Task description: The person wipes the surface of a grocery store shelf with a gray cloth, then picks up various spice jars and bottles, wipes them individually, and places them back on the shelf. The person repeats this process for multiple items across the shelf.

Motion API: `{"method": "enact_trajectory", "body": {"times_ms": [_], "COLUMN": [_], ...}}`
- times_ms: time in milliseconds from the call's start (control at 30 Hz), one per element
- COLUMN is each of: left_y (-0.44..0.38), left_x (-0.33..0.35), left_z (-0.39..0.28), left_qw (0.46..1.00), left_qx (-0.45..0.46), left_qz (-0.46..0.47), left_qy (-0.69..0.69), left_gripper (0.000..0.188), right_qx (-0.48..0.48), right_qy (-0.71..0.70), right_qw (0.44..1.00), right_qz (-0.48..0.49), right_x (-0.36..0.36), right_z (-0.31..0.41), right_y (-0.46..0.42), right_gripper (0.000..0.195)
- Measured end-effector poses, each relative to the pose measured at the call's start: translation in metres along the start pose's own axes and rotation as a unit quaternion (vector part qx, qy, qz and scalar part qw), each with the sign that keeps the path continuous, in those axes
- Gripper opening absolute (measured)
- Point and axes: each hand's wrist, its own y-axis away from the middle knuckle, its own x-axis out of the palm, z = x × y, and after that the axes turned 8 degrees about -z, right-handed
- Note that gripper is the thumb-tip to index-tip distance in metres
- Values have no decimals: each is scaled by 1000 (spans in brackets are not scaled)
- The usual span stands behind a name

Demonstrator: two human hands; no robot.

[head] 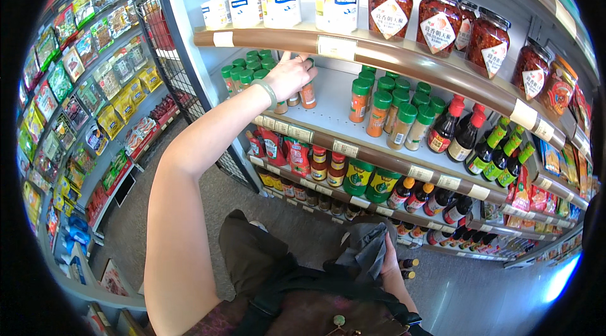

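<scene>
My left hand [294, 75] reaches onto a shelf below the white tubs and has its fingers around the top of a green-capped spice jar [308, 94]. More green-capped spice jars [246, 75] stand grouped left of and behind the hand. Another group of such jars, with an orange-filled one [378, 113] at its front, stands farther right. Between the groups the white shelf surface [326, 118] shows. My right hand [390, 255] is low by my lap, closed on a crumpled grey cloth [369, 246]; some of its fingers are hidden.
A brown shelf edge [284, 38] runs just above my left hand, with white tubs [337, 9] and glass jars of chilli [390, 7] on it. Dark sauce bottles [445, 123] stand right. Below are ketchup pouches [272, 146]. A black wire rack [175, 61] borders the left.
</scene>
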Motion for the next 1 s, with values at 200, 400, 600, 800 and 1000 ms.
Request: {"method": "enact_trajectory", "body": {"times_ms": [200,400,600,800,1000], "left_y": [50,116,167,180,173], "left_x": [-41,-91,-104,-113,-101], "left_z": [-35,-137,-186,-174,-202], "left_qw": [943,784,640,588,463], "left_qx": [-112,-200,-294,-302,-321], "left_qz": [-161,-146,-150,-222,-268], "left_qy": [270,569,694,717,782], "left_gripper": [44,43,42,46,46], "right_qx": [-109,-325,-641,-472,-299], "right_qy": [-59,264,684,500,222], "right_qw": [990,880,322,712,915], "right_qz": [65,224,136,140,157], "right_x": [71,183,234,197,202], "right_z": [5,12,-38,-55,-79], "right_y": [38,103,96,79,79], "right_gripper": [54,60,69,46,44]}}
